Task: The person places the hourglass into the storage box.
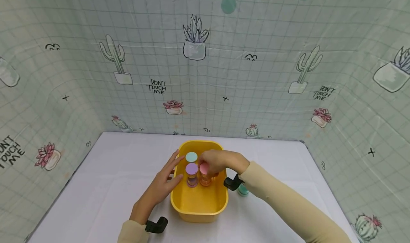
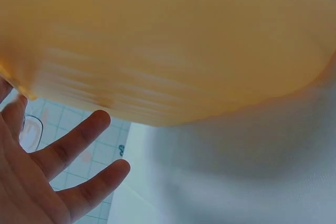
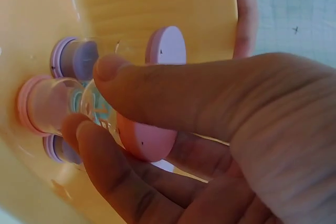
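Note:
In the head view a yellow bin [image 1: 199, 200] holds several sand timers. My right hand [image 1: 219, 160] reaches in over its right side and grips the pink sand timer [image 1: 204, 169] around its glass middle, thumb on one side and fingers on the other in the right wrist view. The purple sand timer [image 1: 192, 169] stands upright just left of it, with a light blue-topped one [image 1: 191, 157] behind. My left hand [image 1: 161, 186] rests at the bin's left rim with its fingers spread, and the left wrist view shows those fingers [image 2: 92, 187] stretched alongside the outer wall.
A green-capped sand timer [image 1: 243, 190] is outside the bin on the right, partly hidden by the right wrist's black camera mount [image 1: 232, 182]. The white table [image 1: 128, 164] is enclosed by a cactus-print cloth [image 1: 205, 75] at the back and sides.

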